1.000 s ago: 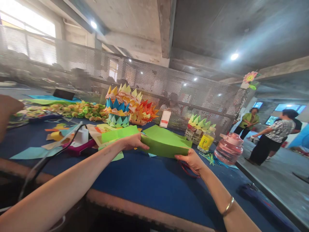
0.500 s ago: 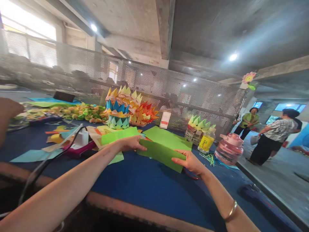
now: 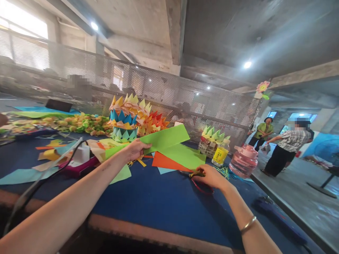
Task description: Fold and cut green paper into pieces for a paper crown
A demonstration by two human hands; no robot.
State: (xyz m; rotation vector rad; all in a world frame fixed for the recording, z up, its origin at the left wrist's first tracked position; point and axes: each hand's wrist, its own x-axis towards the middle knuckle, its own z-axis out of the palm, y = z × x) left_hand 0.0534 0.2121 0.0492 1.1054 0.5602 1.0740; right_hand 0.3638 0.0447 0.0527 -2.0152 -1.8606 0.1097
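Observation:
A folded strip of light green paper point(image 3: 168, 137) is pinched at its left end in my left hand point(image 3: 136, 149), raised above the table and slanting up to the right. My right hand point(image 3: 212, 176) is low over the blue table, its fingers closed on a pair of red-handled scissors point(image 3: 197, 187). The scissor blades point left, toward an orange sheet point(image 3: 168, 161). A larger green sheet point(image 3: 186, 157) lies behind the orange one, partly hidden by the held strip.
Folded-paper crowns point(image 3: 124, 127) stand at the back beside a heap of yellow-green pieces point(image 3: 87, 123). To the right are a paper-petalled basket point(image 3: 209, 146), a yellow-labelled bottle point(image 3: 220, 154) and a pink jug point(image 3: 243, 162). A power strip point(image 3: 79, 167) with cables lies left. Two people stand beyond.
My right hand has let go of the green paper and moved down onto the scissors. The left hand has lifted the strip, uncovering the orange sheet. The whole view has shifted slightly.

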